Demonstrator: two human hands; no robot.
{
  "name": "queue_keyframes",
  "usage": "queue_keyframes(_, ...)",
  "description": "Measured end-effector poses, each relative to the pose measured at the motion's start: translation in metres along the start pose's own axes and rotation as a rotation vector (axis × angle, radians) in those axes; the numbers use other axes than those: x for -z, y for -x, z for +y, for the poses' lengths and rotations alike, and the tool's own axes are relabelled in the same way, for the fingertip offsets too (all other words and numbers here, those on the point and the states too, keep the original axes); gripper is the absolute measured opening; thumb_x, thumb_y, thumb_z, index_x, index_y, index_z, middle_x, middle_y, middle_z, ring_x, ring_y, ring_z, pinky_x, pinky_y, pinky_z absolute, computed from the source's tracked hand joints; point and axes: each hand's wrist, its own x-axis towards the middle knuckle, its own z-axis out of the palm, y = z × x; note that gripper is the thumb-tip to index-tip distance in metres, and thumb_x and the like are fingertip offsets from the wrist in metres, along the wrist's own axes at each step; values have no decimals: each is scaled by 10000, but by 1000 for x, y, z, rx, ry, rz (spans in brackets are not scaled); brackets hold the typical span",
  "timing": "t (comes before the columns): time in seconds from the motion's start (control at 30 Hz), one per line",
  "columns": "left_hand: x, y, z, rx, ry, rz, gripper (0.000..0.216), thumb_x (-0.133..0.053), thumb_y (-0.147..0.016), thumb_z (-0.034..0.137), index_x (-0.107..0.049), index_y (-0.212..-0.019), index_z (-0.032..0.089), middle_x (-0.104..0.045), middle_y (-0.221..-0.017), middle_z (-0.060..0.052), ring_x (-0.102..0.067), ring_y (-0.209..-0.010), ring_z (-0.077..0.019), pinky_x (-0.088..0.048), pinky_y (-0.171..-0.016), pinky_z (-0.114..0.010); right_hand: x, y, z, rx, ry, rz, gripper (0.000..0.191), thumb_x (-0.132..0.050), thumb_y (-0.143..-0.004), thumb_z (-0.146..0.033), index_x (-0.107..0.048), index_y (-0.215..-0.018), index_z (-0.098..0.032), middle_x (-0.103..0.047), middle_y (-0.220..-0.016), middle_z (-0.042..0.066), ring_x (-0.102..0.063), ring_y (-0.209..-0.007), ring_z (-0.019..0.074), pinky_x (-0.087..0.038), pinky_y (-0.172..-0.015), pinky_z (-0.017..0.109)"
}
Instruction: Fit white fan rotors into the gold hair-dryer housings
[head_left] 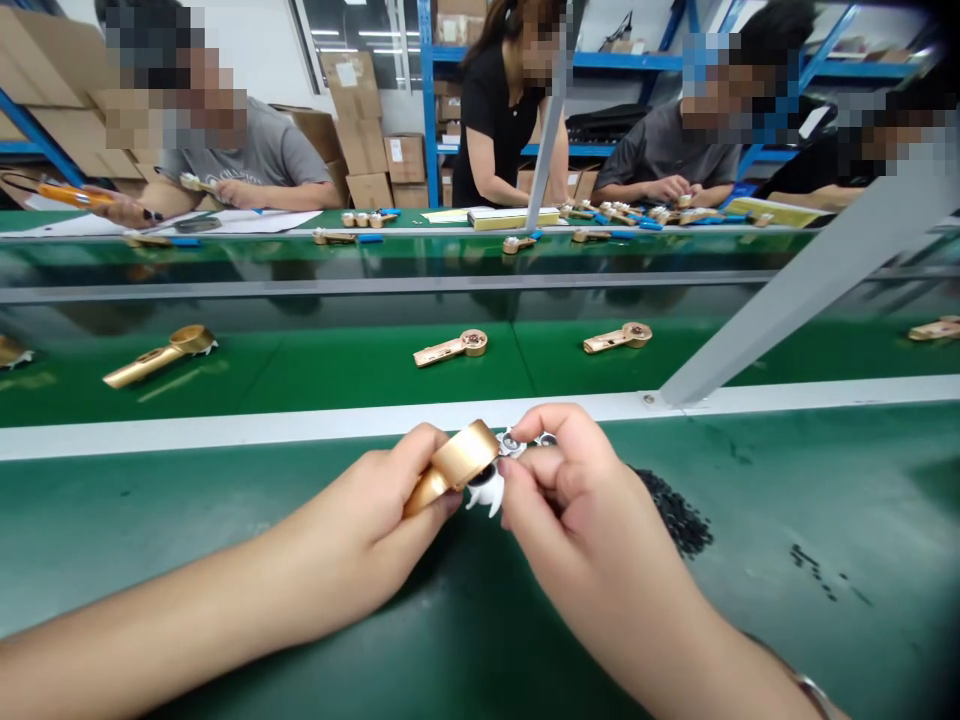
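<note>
My left hand [405, 490] is closed around the gold handle of a part with a round, drum-like head [469, 455], held tilted above the green bench. Under the head's right side sticks out a white pronged piece [487, 492], with something dark between the two. My right hand [577, 490] has its thumb and fingers pinched together right beside that white piece. Whatever is between those fingertips is hidden. Just behind them, partly covered by my fingers, are small white ring-like parts [512, 442]. A pile of small black pieces [675, 515] lies right of my right hand.
Beyond a white rail [300, 420], several gold parts [451, 348] lie spaced along a green belt [337, 360]. A slanted grey post [787, 290] rises from the rail at right. A few loose black bits [814, 572] are scattered on the bench. Several people sit or stand across the line.
</note>
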Motion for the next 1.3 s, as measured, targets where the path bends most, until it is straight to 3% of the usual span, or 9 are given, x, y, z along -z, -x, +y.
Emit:
queue_keyframes(0.3, 3, 4, 1, -29, -230, -45, 61, -403, -942, 314, -349, -954, 287, -631, -760, 14, -572, -588, -200, -382, -519, -283, -1, 0, 0, -75, -124, -26, 183, -478, -927, -242, -344, -1046, -282, -544, -598, -101, -395, -478, 105, -330, -471, 209)
queue_keyframes(0.6, -7, 4, -9, -98, -498, 10, 83, -362, -859, 213, -317, -902, 269, -652, -648, -11, -588, -490, -235, -317, -447, -301, -2, -5, 5, -279, -469, -135, 254, -518, -907, -236, -301, -1031, -282, -512, -600, -114, -362, -501, 91, -292, -479, 196)
queue_keyframes(0.83, -2, 3, -6, -226, -326, -79, 93, -394, -895, 223, -416, -975, 266, -707, -835, -30, -665, -666, -216, -428, -563, -290, 2, -8, -1, -512, -889, -424, 287, -591, -836, -284, -379, -1027, -258, -455, -564, -110, -309, -454, 66, -260, -470, 196)
queue_keyframes(0.9, 15, -8, -15, -181, -279, -17, 151, -509, -910, 344, -473, -1037, 270, -701, -850, -7, -649, -677, -201, -425, -573, -268, 14, -14, 4, -469, -808, -450, 260, -579, -852, -366, -432, -1032, -248, -529, -602, -71, -396, -464, 86, -320, -477, 215)
queue_keyframes(0.97, 41, -23, -33, -57, -375, 197, 384, -628, -837, 559, -521, -1050, 258, -686, -853, -4, -626, -696, -208, -411, -581, -263, 33, -24, 14, -323, -495, -269, 229, -550, -872, -396, -503, -1030, -237, -610, -694, -16, -502, -534, 124, -384, -513, 249)
queue_keyframes(1.03, 72, -37, -57, 143, -616, 435, 485, -455, -887, 684, -549, -1005, 223, -667, -843, -35, -618, -735, -236, -409, -620, -285, 55, -36, 30, -160, 5, 2, 207, -543, -867, -349, -584, -1023, -220, -663, -794, 34, -570, -633, 167, -422, -567, 287)
queue_keyframes(1.1, 100, -46, -83, 241, -697, 494, 561, -300, -952, 660, -541, -1060, 165, -658, -940, -119, -624, -862, -316, -423, -693, -344, 72, -45, 47, -88, 398, 116, 204, -551, -837, -277, -658, -993, -200, -697, -864, 76, -610, -717, 214, -444, -624, 326)
queue_keyframes(1.2, 124, -48, -113, 354, -741, 492, 629, -265, -964, 625, -563, -1047, 77, -647, -988, -215, -609, -967, -416, -454, -788, -466, 81, -51, 63, -116, 522, 21, 211, -563, -796, -205, -730, -924, -205, -734, -866, 75, -644, -736, 234, -473, -651, 338)
queue_keyframes(1.3, 123, -45, -125, 401, -763, 554, 734, -281, -959, 621, -539, -1178, -31, -550, -1252, -343, -477, -1191, -545, -389, -914, -666, 74, -50, 65, -156, 499, -43, 218, -561, -790, -191, -743, -910, -209, -735, -801, 53, -633, -663, 210, -472, -595, 316)
